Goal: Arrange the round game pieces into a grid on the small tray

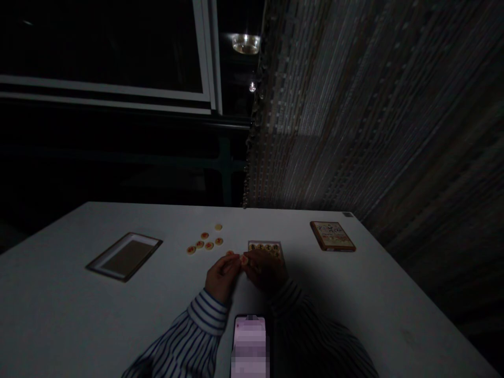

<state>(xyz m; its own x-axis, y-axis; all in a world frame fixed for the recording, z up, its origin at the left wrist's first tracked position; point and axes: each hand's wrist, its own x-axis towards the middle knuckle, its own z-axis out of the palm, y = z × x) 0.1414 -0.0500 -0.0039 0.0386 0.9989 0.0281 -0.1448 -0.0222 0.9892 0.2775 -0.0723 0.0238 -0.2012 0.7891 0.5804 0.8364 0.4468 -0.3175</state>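
Both hands meet near the middle of the white table. My right hand (265,269) pinches a round piece with a red mark (244,260), in front of a box of round pieces (264,245) that it partly covers. My left hand (223,275) is closed, its fingertips beside that piece; another red-marked piece (230,253) shows just behind its fingers, and whether it is held is unclear. Several loose round pieces (209,245) lie on the table to the left, most with red marks.
An open shallow tray or lid (156,245) lies at the left of the white table (177,294). A flat printed box (334,235) is at the right. A lit phone (250,349) stands out at the near edge. Behind hangs a string curtain (315,105).
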